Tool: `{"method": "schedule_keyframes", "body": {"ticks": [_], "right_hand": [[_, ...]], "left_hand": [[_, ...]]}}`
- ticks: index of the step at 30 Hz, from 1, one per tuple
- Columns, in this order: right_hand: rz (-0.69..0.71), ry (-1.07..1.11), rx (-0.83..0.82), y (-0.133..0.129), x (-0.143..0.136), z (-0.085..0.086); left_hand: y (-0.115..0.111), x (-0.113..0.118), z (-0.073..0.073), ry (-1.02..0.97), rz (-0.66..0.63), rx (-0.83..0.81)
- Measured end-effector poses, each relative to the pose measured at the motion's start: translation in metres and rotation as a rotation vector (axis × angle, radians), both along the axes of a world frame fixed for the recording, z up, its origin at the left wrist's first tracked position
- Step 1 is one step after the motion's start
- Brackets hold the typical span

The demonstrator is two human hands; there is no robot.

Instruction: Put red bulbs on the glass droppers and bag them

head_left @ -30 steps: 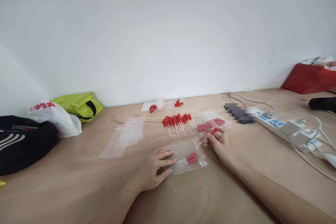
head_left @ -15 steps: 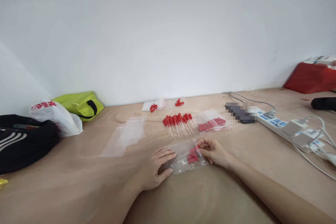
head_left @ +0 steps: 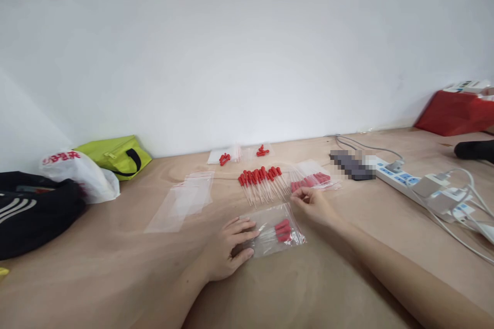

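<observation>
While droppers (head_left: 277,232) lie crosswise in the bag (head_left: 264,216), bulbs (head_left: 283,229) point right.

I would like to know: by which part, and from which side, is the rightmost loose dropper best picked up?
Probably by its red bulb, pinched from above, coming from the right. The bulb looks thicker than the thin stem and points away from the person; neighbouring droppers crowd its left, and the right hand is close on the other side.
</observation>
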State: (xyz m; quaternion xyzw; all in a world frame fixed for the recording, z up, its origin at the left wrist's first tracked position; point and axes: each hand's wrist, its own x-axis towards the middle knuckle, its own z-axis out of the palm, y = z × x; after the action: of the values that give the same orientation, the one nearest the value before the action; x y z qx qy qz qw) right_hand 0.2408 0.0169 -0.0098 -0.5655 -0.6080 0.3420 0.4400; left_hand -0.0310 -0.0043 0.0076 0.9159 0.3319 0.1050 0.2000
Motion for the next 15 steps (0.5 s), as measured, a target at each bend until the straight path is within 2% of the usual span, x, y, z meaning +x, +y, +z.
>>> {"method": "schedule_keyframes", "body": {"ticks": [2, 5, 10, 15], "right_hand": [[-0.084, -0.195, 0.100, 0.015, -0.002, 0.006], [-0.153, -0.479, 0.088, 0.039, -0.015, 0.015], [-0.235, -0.565, 0.008, 0.071, -0.035, 0.016], [-0.267, -0.568, -0.060, 0.084, -0.040, 0.015]], "left_hand": [[0.001, 0.000, 0.000, 0.000, 0.000, -0.002], [0.001, 0.000, -0.001, -0.007, -0.004, -0.005], [0.001, 0.000, -0.001, 0.000, -0.001, -0.007], [-0.002, 0.002, 0.002, 0.018, 0.019, -0.013]]}}
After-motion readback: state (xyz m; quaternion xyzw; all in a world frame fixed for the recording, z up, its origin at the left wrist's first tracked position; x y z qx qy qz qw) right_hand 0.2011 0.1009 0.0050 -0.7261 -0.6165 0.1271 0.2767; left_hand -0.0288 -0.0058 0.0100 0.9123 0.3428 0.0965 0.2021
